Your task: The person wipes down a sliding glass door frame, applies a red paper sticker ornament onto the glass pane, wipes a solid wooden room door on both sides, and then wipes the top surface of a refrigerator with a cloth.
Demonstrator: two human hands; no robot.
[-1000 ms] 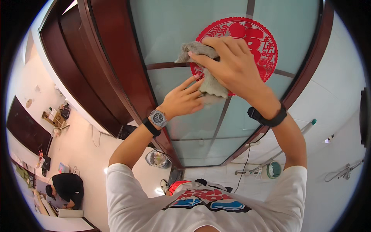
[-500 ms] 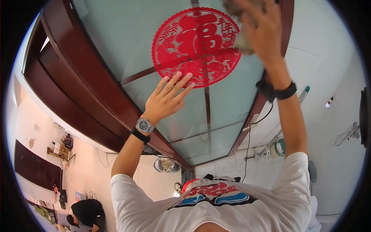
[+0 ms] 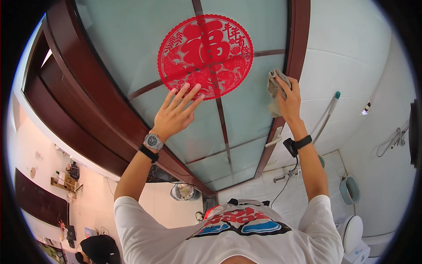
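Observation:
In front of me is a door with a frosted glass pane (image 3: 246,99) in a dark red-brown frame (image 3: 299,42). A round red paper-cut decoration (image 3: 228,61) sits on the glass. My left hand (image 3: 175,115) rests on the pane with fingers spread, their tips over the decoration's lower edge; it holds nothing. My right hand (image 3: 290,102) grips a crumpled grey-beige cloth (image 3: 274,88) against the glass near the right frame. Below that hand, a white door handle (image 3: 274,137) shows on the frame.
To the right are a pole with a green end (image 3: 329,112), a grey-green bin (image 3: 350,190) and a white toilet (image 3: 353,231). A lined waste bin (image 3: 183,191) stands left of the door's foot. At lower left is another person in black (image 3: 100,250).
My right hand has come down with the cloth, from beside the upper right of the decoration to the lower right of the pane. My left hand stays at the decoration's lower edge.

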